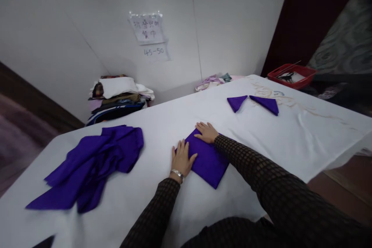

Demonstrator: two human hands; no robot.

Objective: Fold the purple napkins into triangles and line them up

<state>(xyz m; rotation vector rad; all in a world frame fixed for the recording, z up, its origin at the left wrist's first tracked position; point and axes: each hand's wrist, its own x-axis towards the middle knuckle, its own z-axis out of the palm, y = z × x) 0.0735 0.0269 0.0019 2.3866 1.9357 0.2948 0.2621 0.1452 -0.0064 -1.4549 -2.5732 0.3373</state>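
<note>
A folded purple cloth napkin [208, 161] lies as a flat square on the white-covered table [162, 124] in front of me. My left hand [181, 159] rests flat on its left edge, fingers stretched out, a watch on the wrist. My right hand [206, 132] lies flat on the napkin's far corner, fingers spread. Neither hand grips anything. Two purple napkins folded into triangles [236, 102] [266, 104] lie side by side further back on the right.
A loose heap of unfolded purple napkins [93, 161] lies on the table's left. Stacked clothes [117, 97] sit by the wall behind. A small cloth pile [210, 81] is at the far edge. A red basket [292, 74] stands far right.
</note>
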